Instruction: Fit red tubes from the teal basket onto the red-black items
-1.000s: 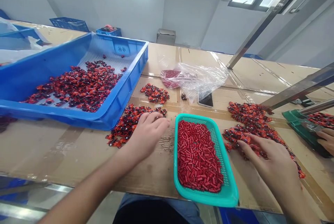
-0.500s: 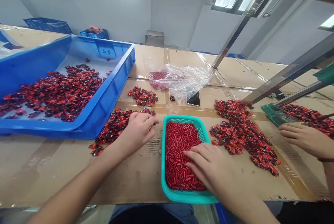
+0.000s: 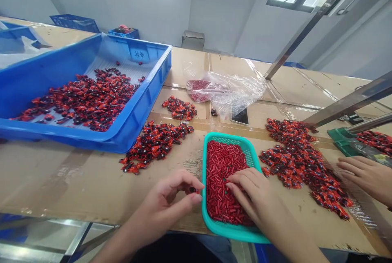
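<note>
My left hand (image 3: 167, 203) hovers near the table's front edge, just left of the teal basket (image 3: 211, 224). Its thumb and fingers pinch a small dark red-and-black piece (image 3: 193, 190). My right hand (image 3: 254, 195) rests inside the basket on the heap of small red tubes (image 3: 222, 169), fingers curled and pressing together at the tubes; what they hold is too small to make out. A pile of red-and-black pieces (image 3: 154, 144) lies left of the basket, and a larger pile (image 3: 300, 161) lies to its right.
A big blue crate (image 3: 143, 103) with more red-and-black pieces stands at the left. A clear plastic bag (image 3: 228, 89) and a phone (image 3: 240, 117) lie behind the basket. Another person's hand (image 3: 366, 177) rests at the right by a green tray (image 3: 339, 140). Metal bars slant overhead.
My left hand has drawn back from the left pile toward me with a piece pinched. My right hand, which came from the right pile into the basket, stays on the red tubes.
</note>
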The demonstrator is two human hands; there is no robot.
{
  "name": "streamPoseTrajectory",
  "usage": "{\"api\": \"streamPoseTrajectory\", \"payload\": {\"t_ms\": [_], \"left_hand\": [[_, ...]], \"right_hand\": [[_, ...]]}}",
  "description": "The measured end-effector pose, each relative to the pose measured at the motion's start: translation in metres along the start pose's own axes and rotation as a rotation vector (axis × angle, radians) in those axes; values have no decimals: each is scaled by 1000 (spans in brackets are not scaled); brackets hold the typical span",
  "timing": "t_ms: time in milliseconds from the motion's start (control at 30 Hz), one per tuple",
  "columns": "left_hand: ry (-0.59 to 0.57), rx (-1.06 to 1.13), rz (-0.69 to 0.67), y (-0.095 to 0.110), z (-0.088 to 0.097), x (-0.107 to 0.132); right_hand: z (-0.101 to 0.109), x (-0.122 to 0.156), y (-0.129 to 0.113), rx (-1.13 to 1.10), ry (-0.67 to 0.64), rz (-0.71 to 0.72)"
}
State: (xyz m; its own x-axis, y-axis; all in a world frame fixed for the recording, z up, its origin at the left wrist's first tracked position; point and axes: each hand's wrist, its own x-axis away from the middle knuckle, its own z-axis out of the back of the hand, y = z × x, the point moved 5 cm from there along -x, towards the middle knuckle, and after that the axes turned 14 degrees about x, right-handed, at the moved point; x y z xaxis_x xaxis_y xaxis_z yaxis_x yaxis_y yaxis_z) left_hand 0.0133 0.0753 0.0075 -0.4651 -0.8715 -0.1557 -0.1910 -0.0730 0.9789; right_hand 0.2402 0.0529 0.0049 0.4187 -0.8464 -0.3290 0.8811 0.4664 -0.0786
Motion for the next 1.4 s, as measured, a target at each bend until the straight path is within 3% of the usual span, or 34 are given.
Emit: {"api": "streamPoseTrajectory", "payload": {"t_ms": [200,333,500,667,800,900,967,1100,1167,1400], "left_hand": [[43,-285,-320,16,-12,11],[42,-432,-433,27,-20,17],[94,-550,-550,36,-22,22],[10,-724,-672,39,-29,26],[-29,-848,-764,42,-38,29],[-41,-900,-853,44,-43,33],[-32,-869,-832,43,-41,35],[-35,-694,-580,41,-33,33],[-25,-652,-535,44,-32,33],[-13,-645,-594,47,-41,37]], "right_hand": [[20,-5,-29,-530,-68,-102],[26,-8,-53,-668,-64,-41],[30,-12,-61,-589,36,43],[36,-14,-69,-455,117,132],[32,-14,-75,-285,104,126],[29,-16,-74,-276,96,99],[27,-16,-70,-386,46,33],[18,-10,-59,-808,-216,-225],[15,-6,-59,-952,-319,-309],[4,-9,-74,-1120,-380,-219]]}}
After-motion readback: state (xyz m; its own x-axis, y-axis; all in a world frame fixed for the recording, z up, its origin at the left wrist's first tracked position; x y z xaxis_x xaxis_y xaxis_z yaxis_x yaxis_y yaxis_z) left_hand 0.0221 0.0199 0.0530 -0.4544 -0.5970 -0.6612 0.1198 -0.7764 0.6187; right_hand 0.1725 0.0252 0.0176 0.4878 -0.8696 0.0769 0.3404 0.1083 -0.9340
